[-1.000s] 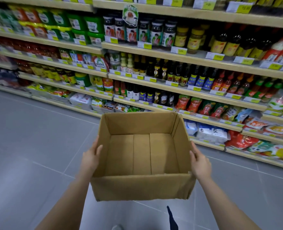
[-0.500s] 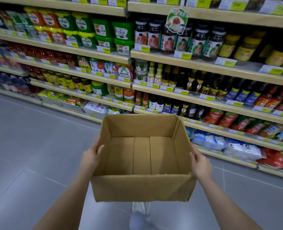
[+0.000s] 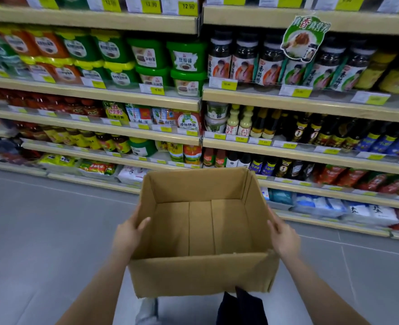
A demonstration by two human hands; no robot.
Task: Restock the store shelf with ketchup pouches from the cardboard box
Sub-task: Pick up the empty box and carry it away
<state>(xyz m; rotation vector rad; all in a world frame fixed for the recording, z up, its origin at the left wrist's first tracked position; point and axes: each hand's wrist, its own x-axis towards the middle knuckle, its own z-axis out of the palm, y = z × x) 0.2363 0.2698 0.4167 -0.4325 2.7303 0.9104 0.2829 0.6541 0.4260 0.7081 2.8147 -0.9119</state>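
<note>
While held before shelves, one cardboard box: left hand, right hand, two sets of fingers clasping sides; zero pouches inside.

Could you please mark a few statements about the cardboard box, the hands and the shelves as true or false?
1. The cardboard box holds ketchup pouches. False: its inside shows only bare cardboard.
2. The left hand and the right hand hold opposite sides of the box. True.
3. The box rests on the floor. False: it is held up above it.
4. Green tubs stand left of the dark jars on one shelf level. True.
</note>
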